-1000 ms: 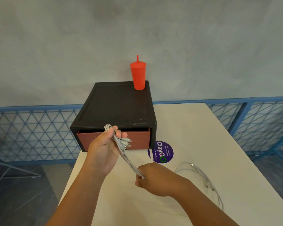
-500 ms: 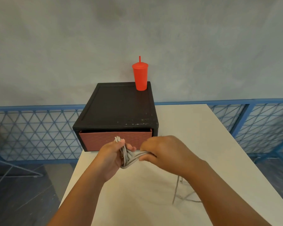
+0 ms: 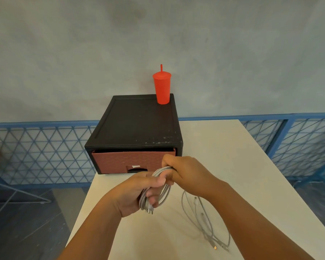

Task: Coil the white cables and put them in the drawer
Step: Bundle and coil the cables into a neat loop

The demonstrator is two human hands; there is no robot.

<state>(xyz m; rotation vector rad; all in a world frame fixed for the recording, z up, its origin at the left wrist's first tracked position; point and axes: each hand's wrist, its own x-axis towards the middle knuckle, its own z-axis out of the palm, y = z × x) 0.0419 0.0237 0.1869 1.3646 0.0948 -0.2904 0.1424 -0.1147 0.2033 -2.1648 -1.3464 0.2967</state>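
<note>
Both my hands hold a bundle of white cables (image 3: 164, 194) just above the table, in front of the drawer. My left hand (image 3: 137, 194) grips the lower part of the loop, with plug ends sticking out below its fingers. My right hand (image 3: 184, 170) pinches the top of the loop. A second, loose white cable (image 3: 201, 220) lies on the table under my right forearm. The brown woven drawer (image 3: 120, 162) sits shut or nearly shut in its black cabinet (image 3: 139, 124).
A red tumbler with a straw (image 3: 162, 87) stands on the cabinet's back right corner. The white table (image 3: 233, 156) ends at the left just beside my left arm. A blue mesh fence (image 3: 36, 152) runs behind, against a grey wall.
The straight bundle stretched between my hands has been folded into a loop. My right hand rose to the top of it near the drawer front, and my left hand dropped lower.
</note>
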